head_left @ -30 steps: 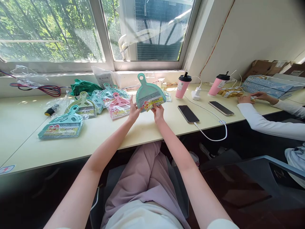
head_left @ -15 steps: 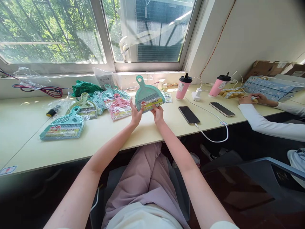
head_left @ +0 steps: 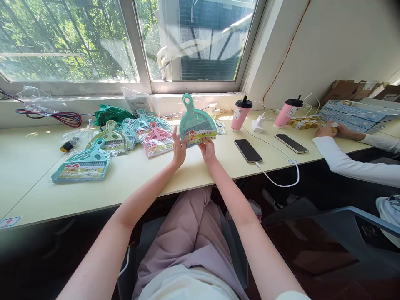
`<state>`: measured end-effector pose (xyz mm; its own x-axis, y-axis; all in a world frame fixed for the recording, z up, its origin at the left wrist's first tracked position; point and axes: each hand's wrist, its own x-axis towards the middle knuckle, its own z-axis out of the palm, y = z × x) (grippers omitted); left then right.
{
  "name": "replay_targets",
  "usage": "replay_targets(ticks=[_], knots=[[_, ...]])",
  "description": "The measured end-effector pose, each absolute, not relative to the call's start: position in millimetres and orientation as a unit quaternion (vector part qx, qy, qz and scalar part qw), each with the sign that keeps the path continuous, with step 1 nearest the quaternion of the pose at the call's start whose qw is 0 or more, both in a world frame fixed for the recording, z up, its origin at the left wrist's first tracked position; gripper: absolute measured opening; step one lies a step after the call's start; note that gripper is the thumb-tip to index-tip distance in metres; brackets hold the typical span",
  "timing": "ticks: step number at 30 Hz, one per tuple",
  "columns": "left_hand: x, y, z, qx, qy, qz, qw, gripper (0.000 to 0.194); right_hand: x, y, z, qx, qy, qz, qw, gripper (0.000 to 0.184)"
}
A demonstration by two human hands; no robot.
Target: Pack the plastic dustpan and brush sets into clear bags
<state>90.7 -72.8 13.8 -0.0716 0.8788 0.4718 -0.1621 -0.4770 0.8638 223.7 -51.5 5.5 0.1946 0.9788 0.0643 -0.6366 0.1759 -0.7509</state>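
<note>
A green mini dustpan with a grey-bristled brush and a printed label stands upright above the table, handle up. My left hand grips its lower left edge, the fingers closed on it. At the lower edge, my right hand pinches the label side. Just left of my left hand lies a wrapped pink dustpan set. Farther left are a wrapped olive dustpan set and a wrapped turquoise dustpan set. Another blue-green set lies behind the pink one.
Two pink cups with black lids stand to the right, near two phones and a white charger with cable. A co-worker's hands hold a small item by blue boxes. A screwdriver-like tool lies left.
The green dustpan has shifted slightly up and right in my hands and tilted a little. The co-worker's hands have moved slightly at the small item.
</note>
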Motion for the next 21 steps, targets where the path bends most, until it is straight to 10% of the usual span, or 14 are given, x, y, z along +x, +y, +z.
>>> replay_targets(ticks=[21], knots=[[89.4,-76.4,14.6,0.577,0.342,0.652,0.355,0.091,227.7,-48.0,3.8,-0.318,-0.282,0.566,0.706,0.014]])
